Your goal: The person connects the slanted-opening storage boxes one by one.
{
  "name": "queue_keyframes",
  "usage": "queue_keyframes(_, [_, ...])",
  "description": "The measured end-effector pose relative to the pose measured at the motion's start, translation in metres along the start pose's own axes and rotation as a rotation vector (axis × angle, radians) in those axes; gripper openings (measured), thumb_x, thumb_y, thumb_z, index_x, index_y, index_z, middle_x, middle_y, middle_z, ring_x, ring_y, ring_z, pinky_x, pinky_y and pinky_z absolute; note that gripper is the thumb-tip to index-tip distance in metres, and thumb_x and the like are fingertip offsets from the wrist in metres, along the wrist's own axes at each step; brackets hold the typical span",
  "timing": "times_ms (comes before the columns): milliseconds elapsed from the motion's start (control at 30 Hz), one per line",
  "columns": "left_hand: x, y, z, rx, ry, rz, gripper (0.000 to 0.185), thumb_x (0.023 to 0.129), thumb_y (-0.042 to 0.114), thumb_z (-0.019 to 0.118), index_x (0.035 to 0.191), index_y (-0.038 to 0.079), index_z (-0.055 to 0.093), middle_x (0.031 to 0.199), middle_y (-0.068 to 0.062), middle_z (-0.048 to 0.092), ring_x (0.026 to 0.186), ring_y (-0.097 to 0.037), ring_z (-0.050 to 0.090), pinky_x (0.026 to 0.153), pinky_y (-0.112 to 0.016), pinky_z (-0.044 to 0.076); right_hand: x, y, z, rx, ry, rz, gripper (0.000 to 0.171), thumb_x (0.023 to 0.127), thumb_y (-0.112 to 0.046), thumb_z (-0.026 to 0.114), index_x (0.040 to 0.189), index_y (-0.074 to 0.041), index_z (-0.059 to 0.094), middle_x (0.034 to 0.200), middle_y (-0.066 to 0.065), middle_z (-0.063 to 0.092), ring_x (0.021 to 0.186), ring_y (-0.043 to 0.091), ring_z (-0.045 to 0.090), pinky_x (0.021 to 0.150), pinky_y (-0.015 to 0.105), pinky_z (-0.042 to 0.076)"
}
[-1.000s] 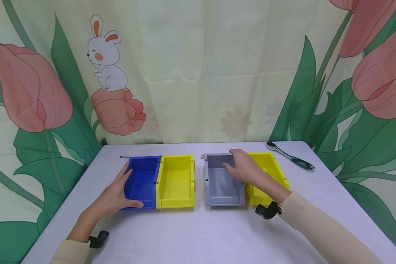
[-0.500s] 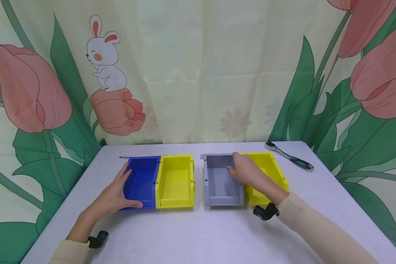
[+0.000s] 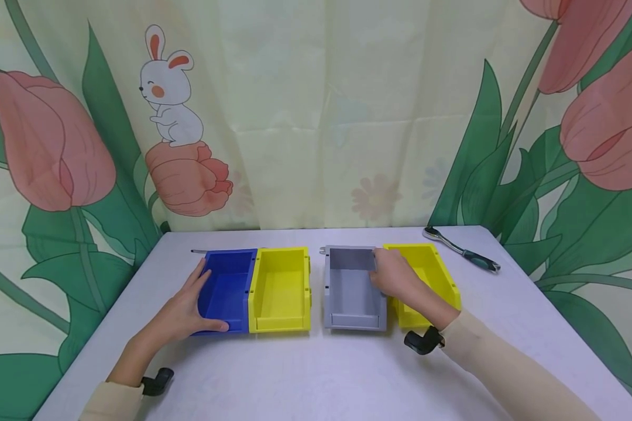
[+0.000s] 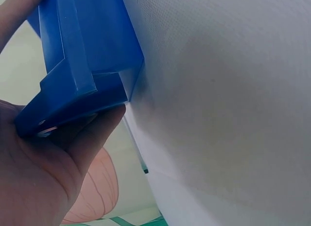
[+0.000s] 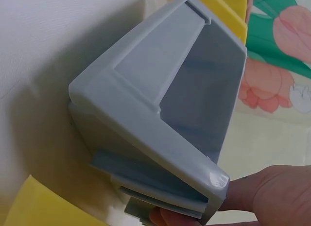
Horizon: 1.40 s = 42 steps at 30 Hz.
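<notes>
Bins line up four across on the pale tabletop (image 3: 316, 374): a blue bin (image 3: 226, 289) touching a yellow bin (image 3: 280, 289) on the person's left, then a gap, then a grey bin (image 3: 350, 289) just beside a second yellow bin (image 3: 426, 275). Left hand (image 3: 181, 313) rests against the blue bin's outer wall, fingers laid straight along the side and the thumb running along the front lip; the left wrist view shows the palm cupped under that front corner (image 4: 77, 97). Right hand (image 3: 395, 275) is on the grey bin's right wall near the back, thumb and fingers pinching over the rim, though from the head view the grip is partly hidden; the right wrist view shows fingers (image 5: 262, 194) curled round the bin's corner (image 5: 214, 182). Off to the far right, near the curtain (image 3: 316, 117), lies a ratchet wrench (image 3: 460, 248), well apart from the bins.
</notes>
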<state>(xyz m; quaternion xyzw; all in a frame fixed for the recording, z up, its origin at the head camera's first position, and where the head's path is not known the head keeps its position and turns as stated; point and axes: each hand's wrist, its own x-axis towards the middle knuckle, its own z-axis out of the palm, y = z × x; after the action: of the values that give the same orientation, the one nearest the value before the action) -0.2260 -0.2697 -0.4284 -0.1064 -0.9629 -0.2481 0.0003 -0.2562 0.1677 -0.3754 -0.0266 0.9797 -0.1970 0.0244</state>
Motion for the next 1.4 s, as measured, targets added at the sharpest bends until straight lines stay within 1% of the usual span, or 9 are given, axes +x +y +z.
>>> queue_keyframes(167, [0.001, -0.001, 0.001, -0.001, 0.003, 0.001, 0.145, 0.064, 0.062, 0.096, 0.166, -0.005, 0.019, 0.179, -0.022, 0.001, 0.155, -0.061, 0.027, 0.112, -0.076, 0.042, 0.000, 0.001, 0.000, 0.008, -0.004, 0.021, 0.057, 0.098, -0.008, 0.073, 0.147, 0.011, 0.053, 0.139, 0.029, 0.066, 0.081, 0.025, 0.065, 0.061, 0.023, 0.055])
queue_keyframes(433, [0.001, -0.002, 0.002, 0.001, 0.013, 0.014, 0.144, 0.064, 0.062, 0.097, 0.166, -0.006, 0.020, 0.179, -0.022, 0.002, 0.155, -0.060, 0.027, 0.113, -0.076, 0.041, 0.000, 0.005, -0.001, 0.074, -0.005, 0.019, 0.057, 0.098, -0.006, 0.072, 0.149, 0.011, 0.052, 0.147, 0.030, 0.062, 0.078, 0.025, 0.065, 0.057, 0.023, 0.052])
queue_keyframes(533, [0.002, -0.002, 0.003, 0.003, 0.013, 0.015, 0.144, 0.064, 0.062, 0.097, 0.166, -0.006, 0.021, 0.179, -0.022, 0.002, 0.155, -0.060, 0.027, 0.113, -0.076, 0.041, 0.001, 0.006, -0.002, 0.090, -0.002, 0.018, 0.056, 0.098, -0.005, 0.071, 0.149, 0.010, 0.052, 0.137, 0.030, 0.066, 0.069, 0.022, 0.061, 0.054, 0.023, 0.049])
queue_keyframes(633, [0.002, -0.002, 0.003, 0.004, 0.015, 0.015, 0.144, 0.064, 0.062, 0.097, 0.165, -0.006, 0.021, 0.179, -0.022, 0.002, 0.155, -0.060, 0.027, 0.113, -0.076, 0.041, 0.002, 0.008, -0.003, 0.107, -0.002, 0.019, 0.056, 0.097, -0.004, 0.069, 0.149, 0.009, 0.052, 0.104, 0.025, 0.070, 0.061, 0.021, 0.056, 0.052, 0.023, 0.047])
queue_keyframes(733, [0.001, -0.002, 0.003, 0.007, 0.017, 0.016, 0.144, 0.063, 0.063, 0.097, 0.165, -0.006, 0.021, 0.179, -0.022, 0.002, 0.155, -0.060, 0.028, 0.112, -0.076, 0.041, 0.004, 0.009, -0.005, 0.123, -0.003, 0.023, 0.056, 0.097, -0.003, 0.068, 0.150, 0.007, 0.053, 0.083, 0.015, 0.062, 0.060, 0.021, 0.055, 0.052, 0.023, 0.046])
queue_keyframes(833, [0.001, -0.002, 0.002, 0.008, 0.018, 0.015, 0.144, 0.063, 0.063, 0.097, 0.165, -0.006, 0.022, 0.179, -0.022, 0.002, 0.155, -0.060, 0.028, 0.112, -0.076, 0.041, 0.005, 0.011, -0.007, 0.127, 0.002, 0.014, 0.056, 0.096, -0.003, 0.067, 0.149, 0.007, 0.054, 0.087, 0.013, 0.066, 0.064, 0.021, 0.058, 0.053, 0.024, 0.048])
queue_keyframes(1067, [-0.001, 0.000, 0.000, -0.004, 0.017, 0.011, 0.144, 0.064, 0.061, 0.097, 0.166, -0.006, 0.021, 0.179, -0.022, 0.003, 0.154, -0.061, 0.028, 0.111, -0.077, 0.042, 0.008, 0.011, -0.011, 0.138, 0.008, -0.004, 0.056, 0.096, -0.004, 0.068, 0.150, 0.006, 0.054, 0.093, 0.018, 0.073, 0.061, 0.020, 0.060, 0.052, 0.023, 0.049])
queue_keyframes(1267, [-0.002, -0.001, 0.000, -0.002, 0.019, 0.014, 0.144, 0.064, 0.062, 0.096, 0.166, -0.006, 0.021, 0.179, -0.022, 0.003, 0.154, -0.061, 0.028, 0.112, -0.077, 0.042, 0.009, 0.003, -0.017, 0.144, 0.016, -0.005, 0.054, 0.096, -0.005, 0.068, 0.149, 0.003, 0.057, 0.108, 0.022, 0.076, 0.069, 0.021, 0.065, 0.056, 0.023, 0.054])
queue_keyframes(1400, [-0.001, -0.002, 0.000, -0.006, 0.017, 0.013, 0.144, 0.064, 0.062, 0.096, 0.166, -0.006, 0.021, 0.179, -0.022, 0.002, 0.155, -0.061, 0.027, 0.112, -0.077, 0.041, 0.008, -0.001, -0.021, 0.157, 0.016, -0.017, 0.053, 0.096, -0.004, 0.068, 0.148, 0.003, 0.058, 0.106, 0.020, 0.076, 0.068, 0.021, 0.064, 0.056, 0.024, 0.053])
